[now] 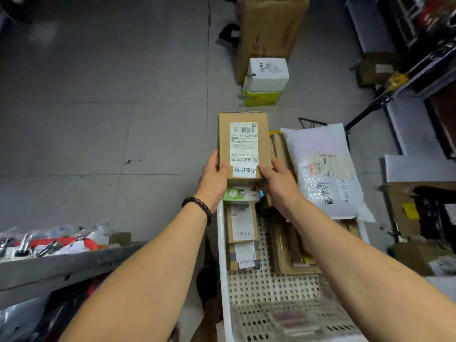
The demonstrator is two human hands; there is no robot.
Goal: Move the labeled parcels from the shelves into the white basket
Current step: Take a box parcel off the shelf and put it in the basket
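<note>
A brown cardboard parcel point(243, 144) with a white barcode label is held over the far end of the white perforated basket point(261, 285). My left hand point(214, 180) grips its near left corner, thumb on top. My right hand point(276, 180) grips the near right corner the same way. Inside the basket lie two small labeled boxes point(241, 225), a green and white packet point(240, 193), flat brown cartons point(288, 243) and a white bubble mailer point(325, 174) resting across the far right rim.
A grey shelf edge point(61, 265) with clips and red items runs at the lower left. On the tiled floor ahead stand a white foam box point(267, 74) on a yellow box, behind them a tall carton point(269, 30). Shelving and boxes line the right side.
</note>
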